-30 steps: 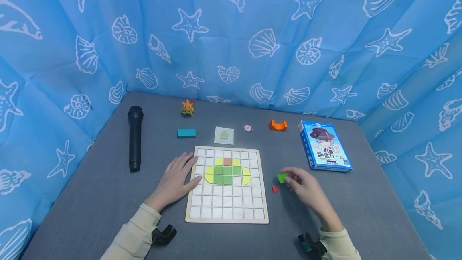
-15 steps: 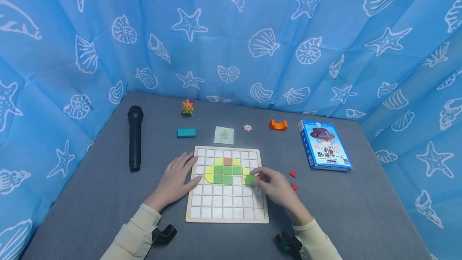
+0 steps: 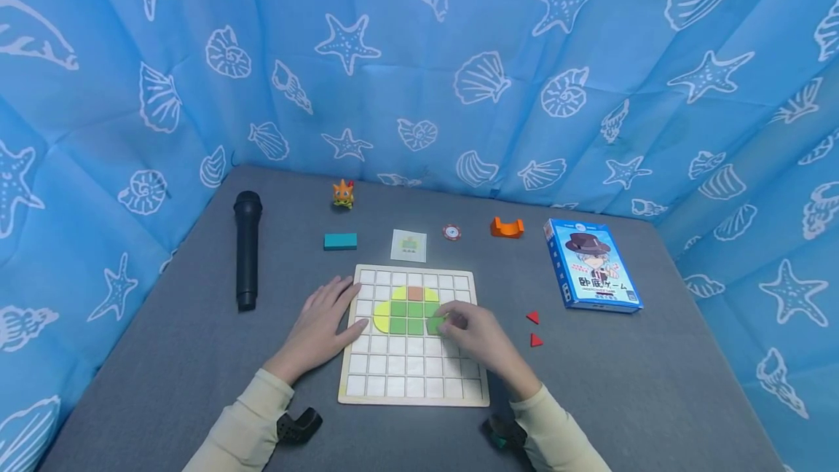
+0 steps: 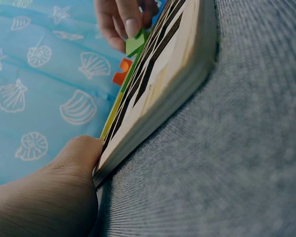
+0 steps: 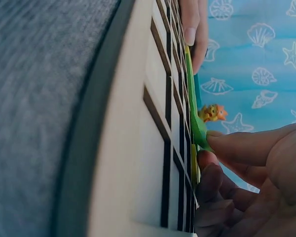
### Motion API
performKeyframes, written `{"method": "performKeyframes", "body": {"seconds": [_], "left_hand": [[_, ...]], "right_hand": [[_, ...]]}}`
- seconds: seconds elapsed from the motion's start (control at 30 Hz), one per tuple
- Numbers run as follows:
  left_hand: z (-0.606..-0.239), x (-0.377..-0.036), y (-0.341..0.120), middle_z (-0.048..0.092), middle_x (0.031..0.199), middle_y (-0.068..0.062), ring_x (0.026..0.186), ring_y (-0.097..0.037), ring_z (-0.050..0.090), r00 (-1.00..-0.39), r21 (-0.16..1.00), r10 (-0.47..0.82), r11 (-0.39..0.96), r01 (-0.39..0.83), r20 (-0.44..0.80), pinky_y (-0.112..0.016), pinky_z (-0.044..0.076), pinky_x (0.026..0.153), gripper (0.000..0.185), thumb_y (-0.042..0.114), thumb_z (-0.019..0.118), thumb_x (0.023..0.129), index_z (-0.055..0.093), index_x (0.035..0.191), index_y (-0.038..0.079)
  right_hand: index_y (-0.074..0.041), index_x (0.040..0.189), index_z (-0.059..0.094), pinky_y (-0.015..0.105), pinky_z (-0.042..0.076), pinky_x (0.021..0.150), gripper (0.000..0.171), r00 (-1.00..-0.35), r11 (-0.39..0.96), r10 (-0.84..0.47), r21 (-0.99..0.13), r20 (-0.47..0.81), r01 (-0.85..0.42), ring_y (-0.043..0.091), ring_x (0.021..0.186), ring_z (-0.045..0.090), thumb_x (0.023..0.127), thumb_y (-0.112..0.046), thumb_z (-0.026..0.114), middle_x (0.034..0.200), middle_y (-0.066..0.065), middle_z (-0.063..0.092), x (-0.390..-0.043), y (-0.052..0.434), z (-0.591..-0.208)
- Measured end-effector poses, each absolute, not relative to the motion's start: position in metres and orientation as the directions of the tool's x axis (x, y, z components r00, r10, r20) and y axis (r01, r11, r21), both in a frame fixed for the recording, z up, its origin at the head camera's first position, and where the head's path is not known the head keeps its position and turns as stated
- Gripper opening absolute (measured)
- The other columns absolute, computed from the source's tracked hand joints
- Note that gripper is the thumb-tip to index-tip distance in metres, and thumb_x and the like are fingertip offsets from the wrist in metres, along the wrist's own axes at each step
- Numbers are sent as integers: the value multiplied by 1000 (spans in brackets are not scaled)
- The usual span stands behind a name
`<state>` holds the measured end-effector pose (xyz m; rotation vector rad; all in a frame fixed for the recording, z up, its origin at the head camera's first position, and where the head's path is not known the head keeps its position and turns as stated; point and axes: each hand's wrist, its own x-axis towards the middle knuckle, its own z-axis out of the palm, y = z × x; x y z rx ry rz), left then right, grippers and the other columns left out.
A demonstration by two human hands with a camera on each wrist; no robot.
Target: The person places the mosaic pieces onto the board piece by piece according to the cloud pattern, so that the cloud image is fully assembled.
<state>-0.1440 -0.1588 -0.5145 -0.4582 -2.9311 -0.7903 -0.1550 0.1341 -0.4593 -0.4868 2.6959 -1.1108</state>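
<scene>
A white gridded board (image 3: 387, 387) in a pale wooden frame lies before me. Green, yellow and one brown tile (image 3: 415, 293) form a shape in its upper half. My right hand (image 3: 481, 337) reaches over the board's right side and pinches a green square tile (image 3: 433, 325) between thumb and fingers, tilted at the lower right of the green group. The right wrist view shows the thumb on that tile (image 5: 201, 134), close over the grid. My left hand (image 3: 320, 323) rests flat at the board's left edge, thumb and fingertips on the frame.
Two red triangles (image 3: 536, 340) lie right of the board. Behind it are a printed card (image 3: 409, 246), a teal block (image 3: 340, 242), a chip (image 3: 451, 232), an orange cradle-shaped piece (image 3: 507, 227) and a small figurine (image 3: 343, 194). A microphone (image 3: 247, 250) and game box (image 3: 593, 264) flank them.
My right hand has carried the green tile leftward from the table beside the board to the green group on the grid. Both red triangles are now uncovered. My left hand stays put.
</scene>
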Motion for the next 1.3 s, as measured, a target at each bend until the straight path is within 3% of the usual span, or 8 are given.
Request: {"method": "performKeyframes", "body": {"seconds": [0.57, 0.77, 0.97, 1.13, 1.3], "left_hand": [[-514, -144, -160, 33, 153, -12, 144, -31, 22, -955, 482, 266, 824, 296, 132, -55, 18, 115, 67, 47, 55, 93, 37, 148, 14], [-513, -144, -159, 33, 153, -12, 144, -31, 22, -955, 482, 265, 825, 295, 131, -55, 19, 114, 67, 47, 56, 93, 37, 148, 13], [-514, -145, -158, 33, 154, -11, 145, -31, 22, -954, 481, 267, 824, 301, 139, -55, 18, 115, 68, 48, 56, 93, 37, 148, 13], [-515, -145, -158, 33, 154, -11, 145, -31, 22, -953, 482, 270, 822, 304, 140, -55, 18, 115, 67, 48, 55, 93, 37, 148, 14], [-514, -145, -158, 33, 153, -12, 144, -31, 23, -955, 480, 264, 825, 298, 138, -55, 19, 115, 67, 48, 55, 93, 37, 148, 14]], "right_hand": [[-12, 100, 70, 23, 42, 58, 16, -902, 722, -431, -592, 21, -358, 6, 65, 48, 84, -9, 72, 81, -6, 60, -156, 125, -464], [-13, 103, 69, 25, 43, 60, 17, -927, 758, -376, -580, -12, -300, 9, 70, 49, 86, -13, 71, 85, -5, 59, -157, 134, -455], [-8, 109, 67, 28, 44, 60, 22, -969, 842, -246, -492, 13, -221, 14, 74, 51, 88, -13, 68, 90, 1, 60, -162, 177, -442], [-1, 109, 66, 38, 52, 67, 22, -987, 915, -152, -370, 55, -161, 22, 83, 59, 89, -10, 66, 98, 12, 63, -167, 228, -445], [5, 111, 64, 48, 51, 74, 25, -993, 938, -118, -331, -22, -104, 30, 91, 60, 89, -8, 64, 101, 18, 61, -167, 265, -451]]}}
